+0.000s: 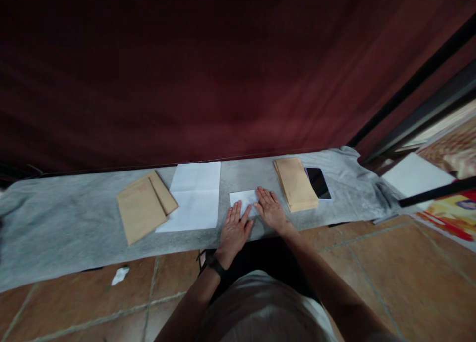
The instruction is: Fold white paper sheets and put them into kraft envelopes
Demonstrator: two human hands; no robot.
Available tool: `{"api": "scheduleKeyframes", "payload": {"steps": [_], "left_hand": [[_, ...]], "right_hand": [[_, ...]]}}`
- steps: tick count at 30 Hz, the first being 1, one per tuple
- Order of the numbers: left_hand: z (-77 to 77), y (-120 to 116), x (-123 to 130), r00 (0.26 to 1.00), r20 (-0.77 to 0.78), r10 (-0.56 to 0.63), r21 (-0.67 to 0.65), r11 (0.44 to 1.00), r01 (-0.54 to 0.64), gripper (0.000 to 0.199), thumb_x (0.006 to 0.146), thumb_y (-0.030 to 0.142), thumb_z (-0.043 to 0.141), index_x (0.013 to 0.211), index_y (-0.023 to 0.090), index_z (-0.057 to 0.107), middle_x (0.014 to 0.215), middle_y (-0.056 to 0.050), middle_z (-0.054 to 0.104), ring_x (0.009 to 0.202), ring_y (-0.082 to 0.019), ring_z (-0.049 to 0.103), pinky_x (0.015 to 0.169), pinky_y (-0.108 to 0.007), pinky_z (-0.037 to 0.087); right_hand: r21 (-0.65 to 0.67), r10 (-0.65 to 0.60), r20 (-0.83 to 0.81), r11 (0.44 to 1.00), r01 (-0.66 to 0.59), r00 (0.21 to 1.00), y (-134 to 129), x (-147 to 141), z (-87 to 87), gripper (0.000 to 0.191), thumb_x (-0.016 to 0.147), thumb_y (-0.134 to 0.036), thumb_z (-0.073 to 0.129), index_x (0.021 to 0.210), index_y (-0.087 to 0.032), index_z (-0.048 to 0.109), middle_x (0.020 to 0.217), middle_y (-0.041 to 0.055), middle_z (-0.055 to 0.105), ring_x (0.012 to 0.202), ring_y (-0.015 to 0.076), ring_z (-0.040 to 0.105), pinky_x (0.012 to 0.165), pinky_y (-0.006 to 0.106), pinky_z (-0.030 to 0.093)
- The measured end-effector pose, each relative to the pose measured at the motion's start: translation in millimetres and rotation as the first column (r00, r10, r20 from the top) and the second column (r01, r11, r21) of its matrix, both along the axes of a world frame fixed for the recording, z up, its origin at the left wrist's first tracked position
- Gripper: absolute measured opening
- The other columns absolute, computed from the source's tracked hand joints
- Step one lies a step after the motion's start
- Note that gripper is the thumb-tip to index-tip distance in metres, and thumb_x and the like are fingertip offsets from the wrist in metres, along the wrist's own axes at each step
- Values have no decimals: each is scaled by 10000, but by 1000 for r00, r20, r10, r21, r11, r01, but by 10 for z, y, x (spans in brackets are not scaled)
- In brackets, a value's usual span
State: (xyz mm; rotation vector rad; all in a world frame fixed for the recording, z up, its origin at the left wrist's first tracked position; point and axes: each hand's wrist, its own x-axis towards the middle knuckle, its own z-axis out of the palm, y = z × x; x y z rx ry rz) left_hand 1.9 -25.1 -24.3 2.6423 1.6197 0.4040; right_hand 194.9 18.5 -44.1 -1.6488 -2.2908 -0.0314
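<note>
A small folded sheet of white paper lies on the grey cloth in front of me. My left hand presses on its near left part, fingers stretched out and flat. Across its right end rests my right hand, also flat with the fingers extended. Both hands cover part of the paper. To the left lie larger white sheets with a crease across them. A stack of brown envelopes sits just right of my right hand.
More brown envelopes overlap the white sheets on the left. A dark-screened phone lies beside the right stack. The grey cloth covers a narrow bench against a dark red wall. A crumpled white scrap is on the tiled floor.
</note>
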Motion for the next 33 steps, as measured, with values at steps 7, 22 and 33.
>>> {"api": "scheduleKeyframes", "payload": {"steps": [7, 22, 33], "left_hand": [[-7, -3, 16, 1000, -22, 13, 5, 1000, -13, 594, 1016, 438, 450, 1545, 174, 385, 1623, -175, 322, 1507, -311, 301, 1212, -504, 310], [-75, 4, 10, 1000, -15, 17, -6, 1000, -17, 589, 1020, 411, 441, 1561, 195, 354, 1641, -157, 279, 1519, -300, 271, 1227, -515, 275], [10, 295, 436, 991, 107, -83, -140, 985, 97, 546, 1059, 348, 241, 1504, 90, 423, 1586, -147, 409, 1516, -236, 292, 1244, -469, 273]], "right_hand": [[48, -81, -2, 996, 81, 997, 6, 3, -34, 590, 1075, -427, 297, 1543, -76, 370, 1577, 181, 390, 1477, 287, 362, 1197, 501, 282], [44, 73, 15, 996, -74, 997, -618, 14, -22, 557, 1058, -408, 399, 1563, -176, 353, 1601, 115, 385, 1468, 266, 379, 1222, 507, 251], [14, 57, 32, 998, -57, 998, -632, -9, -16, 510, 1036, -333, 432, 1499, -120, 451, 1562, 145, 447, 1451, 280, 397, 1219, 514, 243]]}}
